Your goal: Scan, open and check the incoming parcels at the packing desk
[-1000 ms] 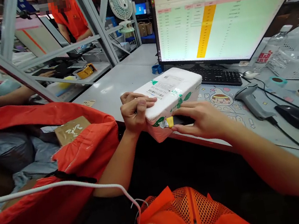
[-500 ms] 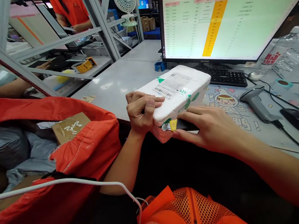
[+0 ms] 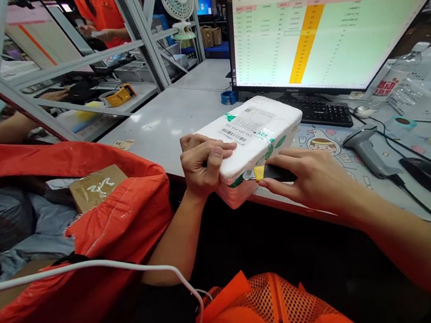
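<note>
A white parcel [image 3: 250, 123] with a barcode label, green print and a pinkish lower part is tilted over the desk's front edge. My left hand [image 3: 204, 162] is closed on its near left end, fingers curled over the top. In my right hand [image 3: 303, 175] is a black and yellow box cutter [image 3: 277, 172], pinched between thumb and fingers. The cutter's tip points left at the parcel's near side, close to the lower edge. Whether the blade touches the parcel I cannot tell.
Left of me stands a red bag [image 3: 126, 219] with grey packages and a small brown box [image 3: 98, 187]. A white cable [image 3: 104, 262] crosses in front of it. A monitor [image 3: 324, 24], keyboard [image 3: 328, 112], barcode scanner [image 3: 369, 150] and mouse [image 3: 425, 174] are on the desk. Co-workers are beyond the metal frame.
My right hand and the box cutter have moved a little right and up along the parcel's near side. My left hand keeps its hold. The view has shifted slightly.
</note>
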